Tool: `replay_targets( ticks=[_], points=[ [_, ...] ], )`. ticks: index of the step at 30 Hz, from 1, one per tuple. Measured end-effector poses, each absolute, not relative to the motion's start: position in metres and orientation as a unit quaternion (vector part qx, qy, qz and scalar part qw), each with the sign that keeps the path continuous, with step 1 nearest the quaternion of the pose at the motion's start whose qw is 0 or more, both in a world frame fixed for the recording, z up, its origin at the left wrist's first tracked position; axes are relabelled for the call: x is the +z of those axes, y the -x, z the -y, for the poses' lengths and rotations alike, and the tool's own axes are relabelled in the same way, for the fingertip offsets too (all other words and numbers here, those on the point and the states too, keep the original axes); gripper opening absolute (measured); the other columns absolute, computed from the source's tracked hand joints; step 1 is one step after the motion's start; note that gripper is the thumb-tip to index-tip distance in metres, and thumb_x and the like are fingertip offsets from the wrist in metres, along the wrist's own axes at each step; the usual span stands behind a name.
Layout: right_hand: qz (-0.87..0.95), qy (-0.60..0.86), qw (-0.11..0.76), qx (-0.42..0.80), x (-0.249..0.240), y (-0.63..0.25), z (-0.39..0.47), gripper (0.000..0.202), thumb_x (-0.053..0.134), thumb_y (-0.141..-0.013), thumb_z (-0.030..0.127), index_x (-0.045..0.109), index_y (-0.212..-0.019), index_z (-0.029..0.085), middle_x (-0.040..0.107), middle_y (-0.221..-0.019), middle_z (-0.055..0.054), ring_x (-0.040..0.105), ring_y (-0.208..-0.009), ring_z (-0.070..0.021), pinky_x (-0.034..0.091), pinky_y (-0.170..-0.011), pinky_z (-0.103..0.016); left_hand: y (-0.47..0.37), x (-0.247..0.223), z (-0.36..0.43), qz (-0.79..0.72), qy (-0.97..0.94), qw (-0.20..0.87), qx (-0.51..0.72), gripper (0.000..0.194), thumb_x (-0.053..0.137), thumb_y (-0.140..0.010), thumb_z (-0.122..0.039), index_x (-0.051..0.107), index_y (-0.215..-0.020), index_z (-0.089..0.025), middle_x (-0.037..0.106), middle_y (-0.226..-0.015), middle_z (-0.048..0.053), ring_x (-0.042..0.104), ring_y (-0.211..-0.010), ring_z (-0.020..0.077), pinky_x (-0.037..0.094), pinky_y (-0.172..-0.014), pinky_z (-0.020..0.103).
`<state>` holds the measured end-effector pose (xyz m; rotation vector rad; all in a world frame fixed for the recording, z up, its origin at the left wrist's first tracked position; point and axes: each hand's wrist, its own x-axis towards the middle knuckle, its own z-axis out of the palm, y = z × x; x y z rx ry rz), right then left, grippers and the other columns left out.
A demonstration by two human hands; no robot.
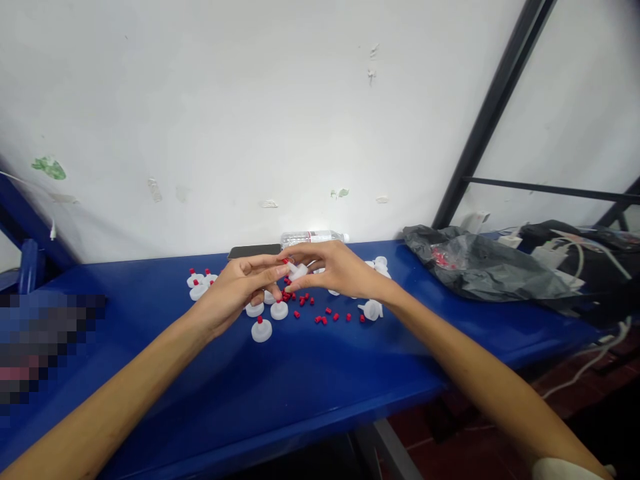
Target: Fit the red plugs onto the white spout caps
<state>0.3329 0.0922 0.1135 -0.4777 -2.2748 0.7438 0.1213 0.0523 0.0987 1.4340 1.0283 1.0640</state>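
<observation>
A white plastic spout cap (299, 272) is held up over the middle of the table, its narrow spout pointing up and left. My right hand (333, 267) grips its round base between thumb and fingers. At the spout's tip, my left hand (250, 280) pinches a small red tip cap (286, 261), partly hidden by the fingers. Below the hands lie several loose red tip caps (303, 300). White spout caps with red tips, such as this spout cap (261, 330), stand below and to the left. Spout caps without red tips (371, 309) lie beside my right wrist.
The blue table (300, 380) meets a white wall. Against it lie a clear plastic bottle (315, 237) and a dark flat object (255, 251). A dark plastic bag (480, 267) with red pieces on it is at the right, near cables and a black metal post (480, 127).
</observation>
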Motion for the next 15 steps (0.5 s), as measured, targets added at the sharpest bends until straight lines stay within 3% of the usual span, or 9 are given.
replay_targets(
  ticks=[7,15],
  points=[
    [0.888,0.185,0.323,0.271,0.1106,-0.3288,-0.0880,0.038,0.073,-0.087,0.028,0.066,-0.124,0.027,0.075,-0.098,0.000,0.068,-0.091,-0.0199,0.052,-0.079,-0.033,-0.1229,0.0976,-0.0528,-0.437,-0.574,0.524,0.452,0.042,0.081,-0.075,-0.032,0.074,-0.111,-0.015,0.070,-0.073,0.006,0.060,-0.060,0.0105,0.027,-0.041,0.016],
    [0.912,0.195,0.314,0.178,0.1072,-0.3275,-0.0894,0.030,0.067,-0.092,0.033,0.063,-0.120,0.023,0.067,-0.080,0.002,0.052,-0.067,-0.0139,0.039,-0.063,-0.028,-0.1196,0.0957,-0.0543,-0.429,-0.564,0.539,0.455,0.035,0.081,-0.074,-0.030,0.076,-0.106,-0.016,0.070,-0.073,0.006,0.061,-0.059,0.0101,0.027,-0.041,0.017]
  ],
)
